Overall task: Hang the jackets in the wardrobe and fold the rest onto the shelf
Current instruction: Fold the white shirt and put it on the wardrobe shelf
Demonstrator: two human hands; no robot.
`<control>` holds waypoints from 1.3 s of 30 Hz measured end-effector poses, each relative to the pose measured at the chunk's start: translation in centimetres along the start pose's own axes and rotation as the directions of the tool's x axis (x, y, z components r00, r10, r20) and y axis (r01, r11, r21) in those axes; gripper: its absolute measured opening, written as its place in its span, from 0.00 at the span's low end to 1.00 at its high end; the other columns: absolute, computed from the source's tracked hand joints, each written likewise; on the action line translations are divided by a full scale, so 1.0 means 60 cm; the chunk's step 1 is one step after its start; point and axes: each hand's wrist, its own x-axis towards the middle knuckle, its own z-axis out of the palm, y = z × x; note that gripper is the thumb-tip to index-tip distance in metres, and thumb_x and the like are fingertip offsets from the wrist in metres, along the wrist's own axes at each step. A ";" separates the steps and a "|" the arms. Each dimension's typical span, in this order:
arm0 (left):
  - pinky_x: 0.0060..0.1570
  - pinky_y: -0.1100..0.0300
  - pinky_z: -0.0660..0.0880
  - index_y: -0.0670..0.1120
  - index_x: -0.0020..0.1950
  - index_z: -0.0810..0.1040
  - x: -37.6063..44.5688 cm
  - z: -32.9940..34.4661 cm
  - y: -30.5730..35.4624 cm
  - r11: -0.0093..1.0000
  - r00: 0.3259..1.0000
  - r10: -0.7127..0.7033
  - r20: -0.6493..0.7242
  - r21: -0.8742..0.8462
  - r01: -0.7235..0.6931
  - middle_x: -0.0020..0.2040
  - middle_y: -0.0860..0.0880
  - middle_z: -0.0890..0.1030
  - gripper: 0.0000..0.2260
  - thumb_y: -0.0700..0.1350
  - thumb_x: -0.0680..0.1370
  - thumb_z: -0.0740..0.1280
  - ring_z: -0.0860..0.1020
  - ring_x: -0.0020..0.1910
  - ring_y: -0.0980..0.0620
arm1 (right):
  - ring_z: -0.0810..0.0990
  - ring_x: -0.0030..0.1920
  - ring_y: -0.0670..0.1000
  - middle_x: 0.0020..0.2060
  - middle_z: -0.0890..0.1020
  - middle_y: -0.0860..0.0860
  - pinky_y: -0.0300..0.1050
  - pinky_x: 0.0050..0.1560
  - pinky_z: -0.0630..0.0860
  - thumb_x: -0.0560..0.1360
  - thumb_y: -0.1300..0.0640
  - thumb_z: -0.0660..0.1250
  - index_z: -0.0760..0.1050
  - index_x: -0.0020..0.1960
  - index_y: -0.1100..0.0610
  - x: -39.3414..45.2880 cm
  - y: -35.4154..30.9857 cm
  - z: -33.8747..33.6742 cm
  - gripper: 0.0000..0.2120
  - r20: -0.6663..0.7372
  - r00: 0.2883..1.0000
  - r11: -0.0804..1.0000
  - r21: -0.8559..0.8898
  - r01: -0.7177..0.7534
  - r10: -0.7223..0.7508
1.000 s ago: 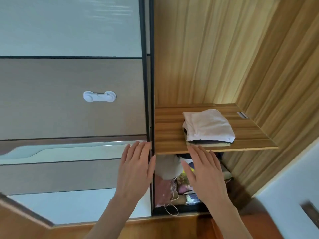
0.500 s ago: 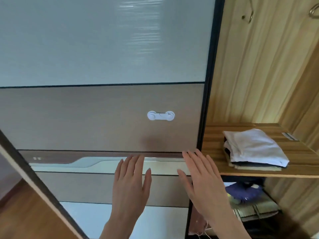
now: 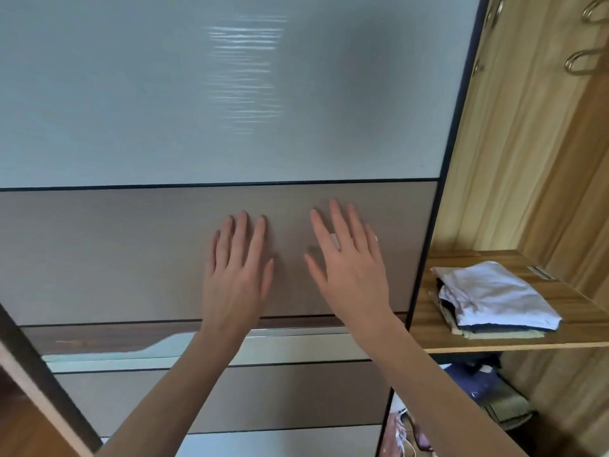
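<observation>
In the head view, both hands lie flat with fingers straight and spread against the brown band of the sliding door (image 3: 131, 252), gripping nothing: the left hand (image 3: 235, 278) near the middle, the right hand (image 3: 351, 268) just beside it, closer to the door's dark edge. The door looks broad, stiff and smooth, so palms may slip; pressing flat and pushing sideways seems the surest hold. Right of that edge the wardrobe (image 3: 514, 153) stands open, its shelf (image 3: 580, 311) carrying a pile (image 3: 491, 298) of folded clothes, soft and light, set back from the front lip. Hooks (image 3: 581, 62) show above; no jacket is visible. More clothing lies loose below the shelf.
</observation>
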 end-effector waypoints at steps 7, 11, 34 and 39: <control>0.79 0.38 0.59 0.47 0.85 0.58 0.011 0.047 -0.007 1.000 0.997 -0.014 -0.069 -0.008 0.014 0.85 0.41 0.55 0.28 0.54 0.86 0.58 0.55 0.83 0.36 | 0.50 0.84 0.57 0.85 0.49 0.52 0.63 0.79 0.59 0.86 0.39 0.55 0.48 0.85 0.46 0.001 -0.001 0.043 0.32 -0.043 0.998 0.999 -0.030 -0.043 0.042; 0.80 0.39 0.58 0.47 0.85 0.55 0.010 0.061 0.001 0.999 0.995 -0.036 -0.091 -0.031 0.033 0.86 0.42 0.52 0.29 0.54 0.86 0.59 0.53 0.84 0.37 | 0.48 0.84 0.55 0.85 0.47 0.50 0.64 0.79 0.56 0.86 0.39 0.55 0.46 0.85 0.44 0.000 0.010 0.057 0.32 -0.069 0.997 0.999 -0.044 -0.032 0.028; 0.82 0.41 0.53 0.47 0.85 0.57 0.037 0.084 0.196 0.978 0.995 -0.023 -0.098 -0.208 0.002 0.85 0.42 0.54 0.30 0.50 0.85 0.62 0.50 0.84 0.37 | 0.49 0.84 0.55 0.85 0.49 0.50 0.65 0.79 0.58 0.85 0.36 0.55 0.46 0.85 0.44 -0.036 0.198 0.065 0.34 -0.129 0.988 0.989 -0.114 -0.098 0.083; 0.82 0.41 0.51 0.48 0.85 0.55 0.047 0.093 0.269 0.976 0.996 -0.013 -0.087 -0.219 -0.007 0.86 0.42 0.52 0.31 0.50 0.84 0.61 0.49 0.84 0.38 | 0.48 0.84 0.55 0.85 0.49 0.51 0.65 0.79 0.57 0.85 0.36 0.55 0.47 0.85 0.45 -0.050 0.275 0.059 0.34 -0.133 0.988 0.986 -0.135 -0.101 0.083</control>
